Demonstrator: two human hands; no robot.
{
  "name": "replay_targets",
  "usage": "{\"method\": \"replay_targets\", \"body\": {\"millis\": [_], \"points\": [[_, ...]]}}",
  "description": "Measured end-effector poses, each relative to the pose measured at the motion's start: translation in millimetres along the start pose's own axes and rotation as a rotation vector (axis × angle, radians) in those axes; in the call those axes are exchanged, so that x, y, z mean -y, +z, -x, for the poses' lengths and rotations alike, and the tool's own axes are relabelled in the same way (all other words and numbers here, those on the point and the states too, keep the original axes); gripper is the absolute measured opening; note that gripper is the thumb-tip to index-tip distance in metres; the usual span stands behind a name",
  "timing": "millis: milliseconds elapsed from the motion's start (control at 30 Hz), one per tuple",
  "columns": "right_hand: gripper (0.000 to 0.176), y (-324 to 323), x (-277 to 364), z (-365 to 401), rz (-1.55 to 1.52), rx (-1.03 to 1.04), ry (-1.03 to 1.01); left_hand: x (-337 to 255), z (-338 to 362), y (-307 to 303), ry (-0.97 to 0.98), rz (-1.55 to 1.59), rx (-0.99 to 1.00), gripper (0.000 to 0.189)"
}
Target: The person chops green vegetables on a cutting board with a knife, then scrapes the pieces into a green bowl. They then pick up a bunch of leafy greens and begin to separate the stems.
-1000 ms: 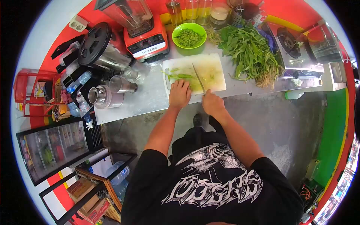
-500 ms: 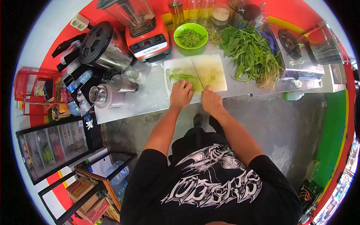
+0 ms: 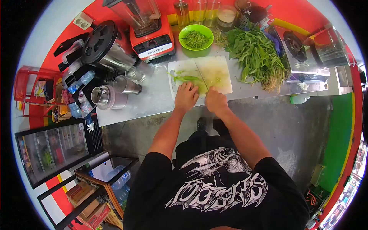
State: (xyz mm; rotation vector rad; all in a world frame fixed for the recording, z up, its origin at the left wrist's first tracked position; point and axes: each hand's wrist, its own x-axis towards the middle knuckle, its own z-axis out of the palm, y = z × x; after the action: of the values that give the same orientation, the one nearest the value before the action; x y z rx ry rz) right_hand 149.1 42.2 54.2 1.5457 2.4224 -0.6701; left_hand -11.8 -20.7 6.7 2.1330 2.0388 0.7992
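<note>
A white cutting board (image 3: 219, 63) lies on the metal counter, with green leafy stems (image 3: 186, 78) on its left half. My left hand (image 3: 186, 96) presses its curled fingertips down on the near side of these stems, holding them against the board. The handle of a kitchen knife (image 3: 201, 73) is wrapped in the fist of my right hand (image 3: 216, 101). Its thin blade points away from me across the board, just right of the stems. Small green scraps and wet, greenish stains mark the board's right half. Directly behind it stands a lime-green bowl (image 3: 211, 41) of chopped greens (image 3: 195, 39).
To the right lies a big bunch of leafy greens (image 3: 253, 53) with roots, beside a gas stove (image 3: 297, 48). A red blender (image 3: 152, 44), a large lidded metal pot (image 3: 109, 48) and metal cups (image 3: 124, 85) stand on the left. Bottles and jars (image 3: 226, 17) line the wall.
My hands, the knife and the stems hold almost the same position on the board. The whole view has shifted very slightly.
</note>
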Motion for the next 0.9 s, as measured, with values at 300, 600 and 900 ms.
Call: {"method": "replay_targets", "body": {"millis": [300, 600, 900], "points": [[0.032, 2.4, 5.0, 23.3, -0.018, 0.046, 0.043, -3.0, -0.1, -2.0, -0.001, 0.014, 0.001, 0.014], [0.027, -17.0, 3.6, 17.4, -0.036, 0.055, -0.017, -3.5, -0.9, 0.0, 0.022, 0.005, -0.045, 0.013], [0.027, 1.6, 6.0, 6.1, -0.106, 0.023, 0.021, -3.0, -0.1, 0.8, 0.022, 0.014, -0.02, 0.014]]}}
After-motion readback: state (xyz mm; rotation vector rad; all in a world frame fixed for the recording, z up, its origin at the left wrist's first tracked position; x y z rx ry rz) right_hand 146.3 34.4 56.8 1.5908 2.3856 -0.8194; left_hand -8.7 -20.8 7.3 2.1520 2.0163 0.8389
